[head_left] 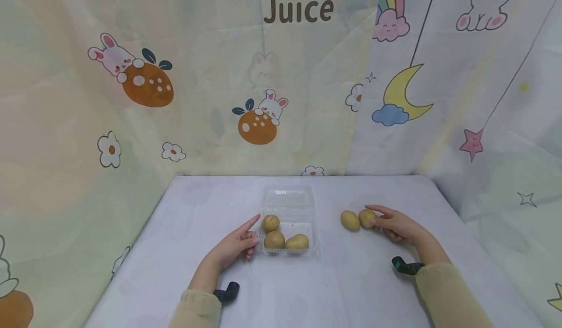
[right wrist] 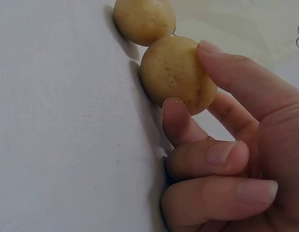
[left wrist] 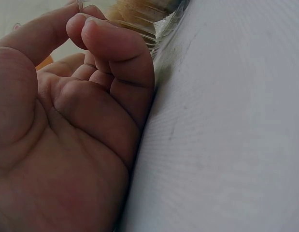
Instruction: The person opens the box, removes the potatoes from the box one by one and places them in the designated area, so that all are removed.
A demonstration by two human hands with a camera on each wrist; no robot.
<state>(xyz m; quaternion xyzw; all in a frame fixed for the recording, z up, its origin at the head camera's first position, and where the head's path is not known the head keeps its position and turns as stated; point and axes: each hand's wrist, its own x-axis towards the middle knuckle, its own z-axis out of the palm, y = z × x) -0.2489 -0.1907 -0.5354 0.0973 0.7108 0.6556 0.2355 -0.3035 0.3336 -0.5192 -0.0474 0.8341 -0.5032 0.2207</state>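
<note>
A clear plastic clamshell box lies with its lid laid back and holds three potatoes: one at the upper left, one at the lower left and one at the lower right. My left hand pinches the box's left edge near its front corner, index finger stretched along the side. Right of the box, two more potatoes sit side by side on the table. My right hand grips the right-hand potato between thumb and fingers; the other potato touches it or nearly so.
A white-covered table carries everything. Patterned cloth hangs behind it and at both sides. Each wrist wears a black camera mount, one on the left and one on the right.
</note>
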